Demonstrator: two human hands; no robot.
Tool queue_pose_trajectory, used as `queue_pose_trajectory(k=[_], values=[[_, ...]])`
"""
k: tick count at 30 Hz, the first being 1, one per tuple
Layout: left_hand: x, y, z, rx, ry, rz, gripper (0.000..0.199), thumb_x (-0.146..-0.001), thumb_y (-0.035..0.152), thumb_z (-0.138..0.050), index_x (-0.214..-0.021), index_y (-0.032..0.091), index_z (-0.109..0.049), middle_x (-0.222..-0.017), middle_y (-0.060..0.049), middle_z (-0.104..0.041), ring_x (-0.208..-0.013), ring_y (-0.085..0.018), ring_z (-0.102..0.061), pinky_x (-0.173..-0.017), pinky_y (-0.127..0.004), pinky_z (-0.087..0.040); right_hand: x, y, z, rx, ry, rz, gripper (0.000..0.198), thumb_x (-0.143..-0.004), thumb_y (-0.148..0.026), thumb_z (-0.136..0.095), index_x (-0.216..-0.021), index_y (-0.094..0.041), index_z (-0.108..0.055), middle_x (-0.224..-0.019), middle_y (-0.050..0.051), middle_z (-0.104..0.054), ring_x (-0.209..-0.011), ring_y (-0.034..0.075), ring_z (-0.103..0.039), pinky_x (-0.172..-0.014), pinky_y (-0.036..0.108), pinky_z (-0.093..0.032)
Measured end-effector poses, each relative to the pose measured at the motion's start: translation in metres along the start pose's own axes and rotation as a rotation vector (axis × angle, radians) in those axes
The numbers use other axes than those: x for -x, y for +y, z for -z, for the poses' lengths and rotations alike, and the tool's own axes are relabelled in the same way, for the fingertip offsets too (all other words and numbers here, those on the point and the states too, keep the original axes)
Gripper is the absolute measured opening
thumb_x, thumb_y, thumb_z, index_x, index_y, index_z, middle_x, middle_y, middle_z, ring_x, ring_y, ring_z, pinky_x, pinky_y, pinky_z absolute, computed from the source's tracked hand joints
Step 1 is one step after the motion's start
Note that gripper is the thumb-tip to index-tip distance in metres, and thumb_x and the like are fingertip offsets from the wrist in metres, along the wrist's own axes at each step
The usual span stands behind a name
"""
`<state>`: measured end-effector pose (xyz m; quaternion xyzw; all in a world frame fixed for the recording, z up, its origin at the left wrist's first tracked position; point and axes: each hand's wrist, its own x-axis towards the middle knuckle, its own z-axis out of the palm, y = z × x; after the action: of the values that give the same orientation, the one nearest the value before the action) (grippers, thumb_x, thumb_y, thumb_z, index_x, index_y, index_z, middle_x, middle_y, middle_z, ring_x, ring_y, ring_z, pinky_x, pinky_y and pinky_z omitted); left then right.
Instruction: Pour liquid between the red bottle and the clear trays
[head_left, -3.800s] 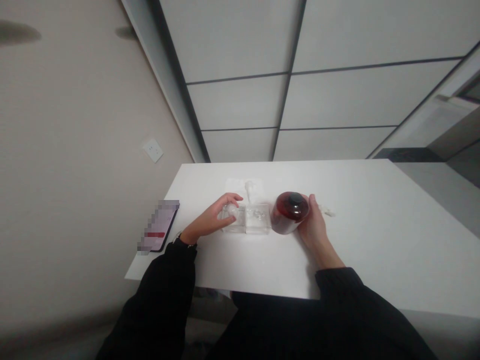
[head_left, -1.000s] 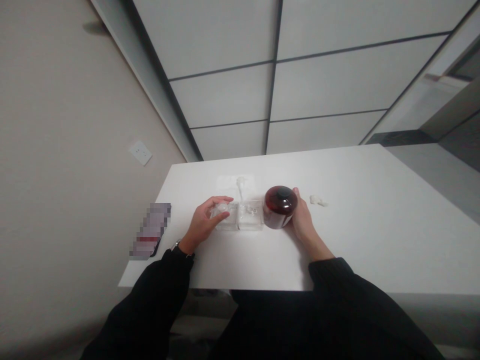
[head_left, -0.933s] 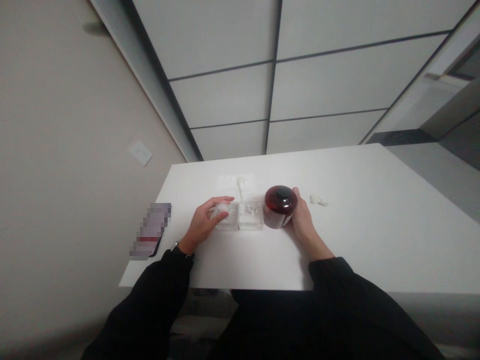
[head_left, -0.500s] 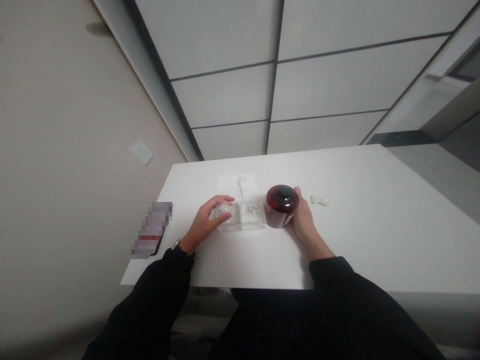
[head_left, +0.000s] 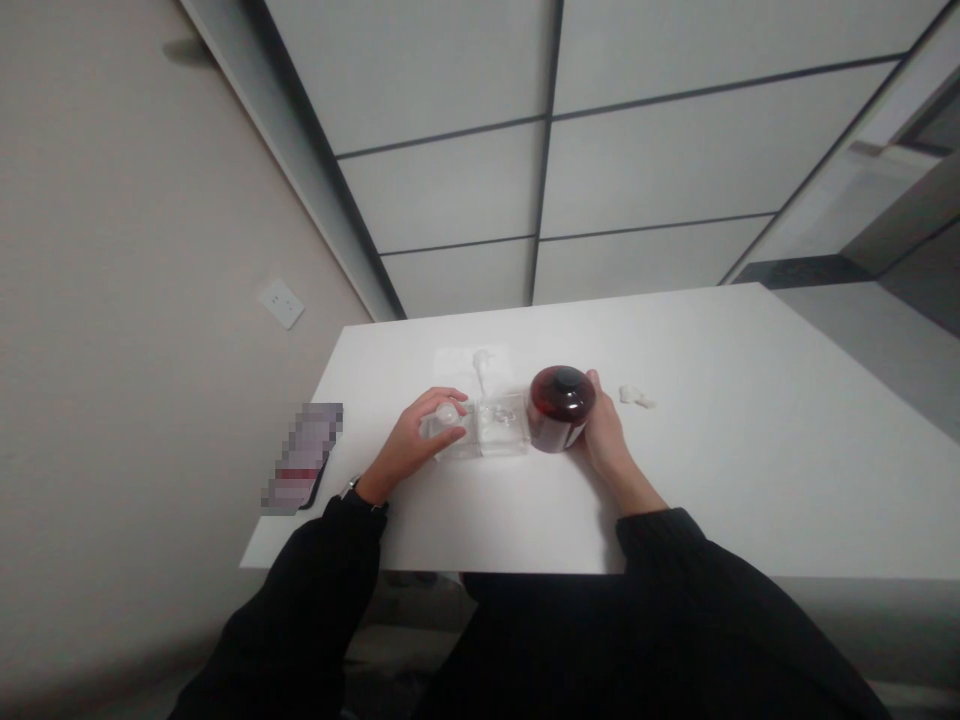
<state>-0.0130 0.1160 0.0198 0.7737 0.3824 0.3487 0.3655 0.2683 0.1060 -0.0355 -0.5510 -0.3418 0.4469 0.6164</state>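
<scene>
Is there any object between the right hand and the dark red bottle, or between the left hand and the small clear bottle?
Nothing visible does. The right hand lies directly against the side of the dark red bottle, and the left hand closes around the small clear bottle beside the clear box.

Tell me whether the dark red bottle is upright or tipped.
Upright: the dark red round bottle stands on the white table, cap upward, right hand around it.

office, white table [head_left: 675, 480], frosted partition [head_left: 637, 170]
</scene>
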Motion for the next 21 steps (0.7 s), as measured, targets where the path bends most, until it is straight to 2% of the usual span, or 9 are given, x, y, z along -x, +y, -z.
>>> queue_pose_trajectory(k=[6,8,11,13,15,17,19,21], values=[[0.0010,-0.0018,0.0007,0.004,-0.012,0.015,0.044,-0.093,0.060,-0.074,-0.114,0.021,-0.074,-0.128,-0.012,-0.072,-0.126,-0.030,-0.065,-0.117,-0.048,-0.046,0.0002,0.0030,-0.0001,0.005,-0.014,0.018,0.078,-0.084,-0.092,-0.049,-0.092,-0.019,-0.077,-0.086,0.007,-0.079,-0.095,0.027,-0.072,-0.094,0.042,-0.054],[0.0019,-0.0025,0.0008,0.003,-0.012,0.047,0.055,-0.092,0.059,-0.076,-0.132,0.023,-0.069,-0.133,-0.012,-0.071,-0.130,-0.031,-0.063,-0.119,-0.048,-0.044,0.0007,0.0019,0.0000,0.000,-0.010,0.013,0.076,-0.083,-0.092,-0.051,-0.091,-0.020,-0.077,-0.087,0.006,-0.079,-0.096,0.027,-0.072,-0.095,0.042,-0.054],[0.0027,-0.0028,0.0008,0.022,-0.009,0.098,0.079,-0.089,0.058,-0.079,-0.155,0.025,-0.051,-0.137,-0.012,-0.070,-0.132,-0.031,-0.062,-0.121,-0.050,-0.042,0.0013,-0.0012,-0.0004,-0.007,-0.005,-0.002,0.077,-0.079,-0.093,-0.053,-0.088,-0.020,-0.077,-0.086,0.007,-0.079,-0.095,0.028,-0.073,-0.098,0.043,-0.053],[0.0025,-0.0024,0.0011,0.022,-0.012,0.094,0.073,-0.090,0.059,-0.078,-0.150,0.024,-0.056,-0.136,-0.012,-0.070,-0.131,-0.031,-0.063,-0.120,-0.049,-0.044,0.0013,-0.0026,-0.0007,-0.010,-0.002,-0.006,0.078,-0.078,-0.094,-0.054,-0.088,-0.020,-0.077,-0.086,0.007,-0.079,-0.095,0.028,-0.073,-0.098,0.043,-0.053],[0.0018,-0.0019,0.0017,0.007,-0.019,0.055,0.053,-0.091,0.060,-0.076,-0.128,0.022,-0.069,-0.134,-0.012,-0.070,-0.130,-0.031,-0.063,-0.119,-0.048,-0.045,0.0009,-0.0025,-0.0007,-0.011,0.002,-0.004,0.078,-0.077,-0.094,-0.054,-0.088,-0.020,-0.077,-0.086,0.007,-0.079,-0.096,0.028,-0.073,-0.098,0.043,-0.053],[0.0014,-0.0020,0.0023,-0.009,-0.030,0.023,0.044,-0.093,0.061,-0.074,-0.112,0.021,-0.074,-0.135,-0.013,-0.070,-0.132,-0.032,-0.062,-0.121,-0.049,-0.043,0.0004,-0.0011,-0.0002,-0.013,0.001,0.001,0.078,-0.078,-0.094,-0.054,-0.089,-0.020,-0.077,-0.087,0.007,-0.079,-0.098,0.028,-0.073,-0.100,0.043,-0.052],[0.0016,-0.0031,0.0026,-0.013,-0.031,0.046,0.054,-0.091,0.062,-0.075,-0.126,0.022,-0.072,-0.145,-0.014,-0.066,-0.136,-0.034,-0.060,-0.123,-0.051,-0.041,0.0003,0.0007,0.0004,-0.010,-0.008,0.010,0.078,-0.080,-0.093,-0.053,-0.091,-0.020,-0.077,-0.089,0.007,-0.080,-0.099,0.028,-0.073,-0.101,0.043,-0.052],[0.0024,-0.0052,0.0025,0.002,-0.025,0.112,0.081,-0.087,0.064,-0.079,-0.154,0.024,-0.054,-0.159,-0.016,-0.056,-0.140,-0.036,-0.057,-0.123,-0.054,-0.041,0.0005,0.0019,0.0010,0.001,-0.010,0.021,0.078,-0.083,-0.092,-0.051,-0.093,-0.020,-0.078,-0.090,0.007,-0.080,-0.099,0.028,-0.073,-0.101,0.043,-0.052]])
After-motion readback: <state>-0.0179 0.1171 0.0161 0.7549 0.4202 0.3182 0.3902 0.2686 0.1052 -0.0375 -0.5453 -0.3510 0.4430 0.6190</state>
